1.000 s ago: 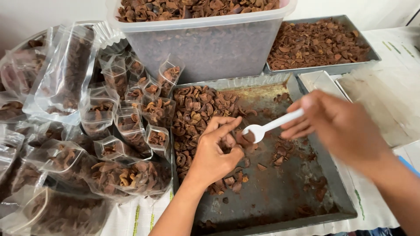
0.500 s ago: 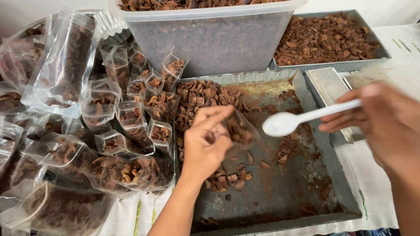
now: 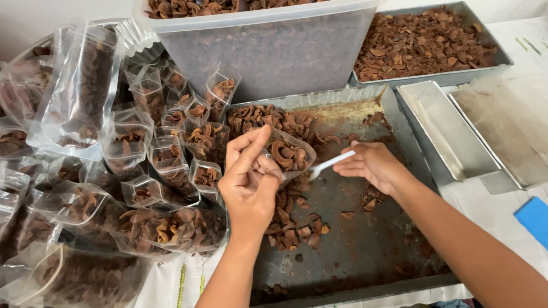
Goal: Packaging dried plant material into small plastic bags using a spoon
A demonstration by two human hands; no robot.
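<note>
My left hand (image 3: 249, 182) holds a small clear plastic bag (image 3: 290, 152) partly filled with brown dried pieces, over a dark metal tray (image 3: 365, 251). My right hand (image 3: 374, 165) grips a white plastic spoon (image 3: 331, 164), its bowl low beside the bag's side and near the tray floor. Loose brown dried pieces (image 3: 294, 228) lie scattered on the tray under both hands, with a thicker heap (image 3: 268, 118) at the tray's far left corner.
Several filled clear bags (image 3: 142, 171) crowd the left side. A large translucent tub (image 3: 268, 45) of the same pieces stands behind the tray. A metal tray of pieces (image 3: 428, 43) sits at back right, empty metal pans (image 3: 474, 131) at right, a blue object (image 3: 534, 219) by the right edge.
My right hand has swung the spoon from out at the right back down to the left, close beside the bag. My left hand has raised the bag slightly and holds it more upright.
</note>
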